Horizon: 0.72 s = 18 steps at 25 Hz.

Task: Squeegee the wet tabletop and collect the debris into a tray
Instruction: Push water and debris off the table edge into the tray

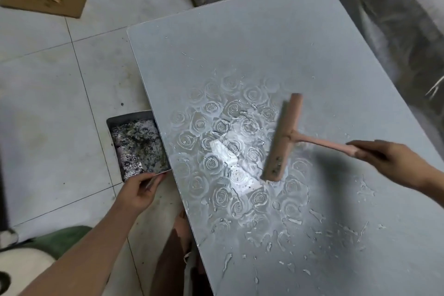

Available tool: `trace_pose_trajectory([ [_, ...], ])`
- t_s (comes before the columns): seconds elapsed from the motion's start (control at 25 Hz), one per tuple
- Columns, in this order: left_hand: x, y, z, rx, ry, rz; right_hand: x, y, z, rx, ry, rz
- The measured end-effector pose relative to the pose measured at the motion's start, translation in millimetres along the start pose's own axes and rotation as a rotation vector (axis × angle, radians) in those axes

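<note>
Grips the handle of one pink squeegee (283,137) in the right hand (384,158), fingers curled round it, arm reaching in from the right, blade at the wet middle of the rose-patterned tabletop (264,31). Pinches the near rim of one grey tray (129,118), full of dark debris, with the left hand (141,190) at the table's left edge.

Dim, flat indoor light, one hot glare patch

Light from above bounces off the wet tabletop (264,31) as a white blotch mid-frame, and the right hand (389,161) throws a soft shadow under it. Everything's a bit soft, straight edges bow from the wide lens, left edge goes dark.
</note>
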State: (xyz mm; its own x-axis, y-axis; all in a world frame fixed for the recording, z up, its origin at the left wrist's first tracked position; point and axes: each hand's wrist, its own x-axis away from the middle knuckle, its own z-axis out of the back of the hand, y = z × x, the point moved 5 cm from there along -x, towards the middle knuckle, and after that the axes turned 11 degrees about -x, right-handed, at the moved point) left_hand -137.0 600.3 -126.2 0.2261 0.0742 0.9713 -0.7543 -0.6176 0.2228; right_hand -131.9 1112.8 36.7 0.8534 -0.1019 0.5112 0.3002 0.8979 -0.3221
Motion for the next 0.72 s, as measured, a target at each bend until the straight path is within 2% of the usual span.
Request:
trace_pose_trajectory([
  [0.12, 1.2, 0.4, -2.2, -0.008, -0.026, -0.003, 8.0, 33.3, 15.7, 0.03, 0.024, -0.08],
  [0.2, 0.1, 0.1, -1.8, -0.016, -0.031, 0.0, -8.0, 5.6, 4.9, -0.001, -0.001, -0.024],
  [0.36, -0.1, 1.2, -2.6, 0.003, -0.055, -0.019, -59.5, -75.9, -30.4, 0.041, -0.032, 0.2],
  [0.44, -2.0, 3.3, -3.0, 0.002, -0.07, -0.028, -67.7, -88.5, -22.1, 0.069, -0.019, 0.206],
  [0.6, -12.5, 5.9, -1.9, 0.059, -0.095, -0.029, -46.1, -66.3, 1.6, 0.089, -0.001, 0.122],
  [0.72, -19.1, 8.3, -3.0, 0.056, -0.063, -0.061, -52.5, -103.8, -16.9, 0.071, -0.018, 0.198],
])
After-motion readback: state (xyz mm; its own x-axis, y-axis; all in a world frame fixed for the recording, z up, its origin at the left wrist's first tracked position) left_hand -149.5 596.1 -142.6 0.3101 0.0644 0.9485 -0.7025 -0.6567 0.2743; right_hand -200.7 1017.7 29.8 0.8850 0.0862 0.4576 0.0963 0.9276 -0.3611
